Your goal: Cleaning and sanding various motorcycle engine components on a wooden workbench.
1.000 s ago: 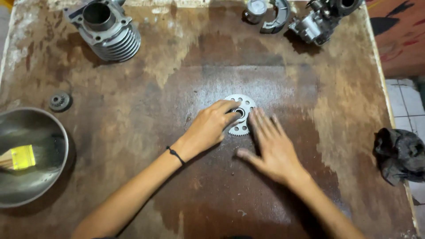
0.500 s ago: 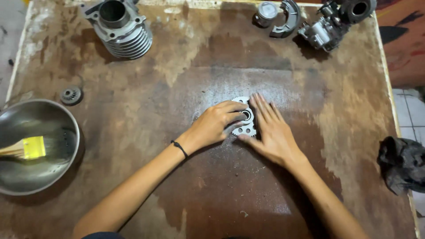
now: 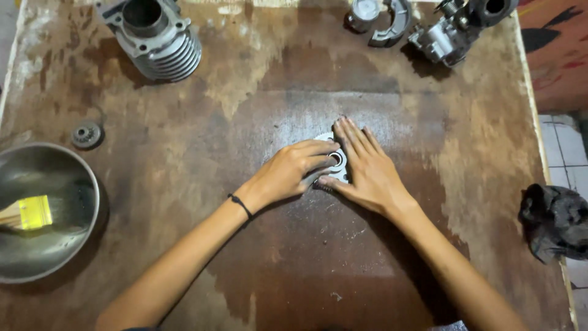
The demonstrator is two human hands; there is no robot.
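Observation:
A flat round toothed metal disc [image 3: 335, 160] with a centre hole lies on the worn wooden table [image 3: 263, 79]. My left hand [image 3: 293, 171] rests on its left side, fingers curled over the edge and thumb near the hole. From the right, my right hand [image 3: 366, 168] covers the disc, fingers stretched flat over it and thumb tucked under its near edge. Most of the disc is hidden beneath both hands. A black band sits on my left wrist.
A finned metal cylinder [image 3: 154, 38] stands at the far left. A small gear [image 3: 86, 134] lies left. A steel bowl [image 3: 43, 211] holds a yellow brush [image 3: 27, 213]. Engine parts [image 3: 450, 27] and a curved metal piece [image 3: 380, 18] sit far right. A dark rag [image 3: 554, 222] hangs off the right edge.
My right hand slid left from beside the disc onto it. My left hand stayed on the disc's left side. Both hands now cover most of it.

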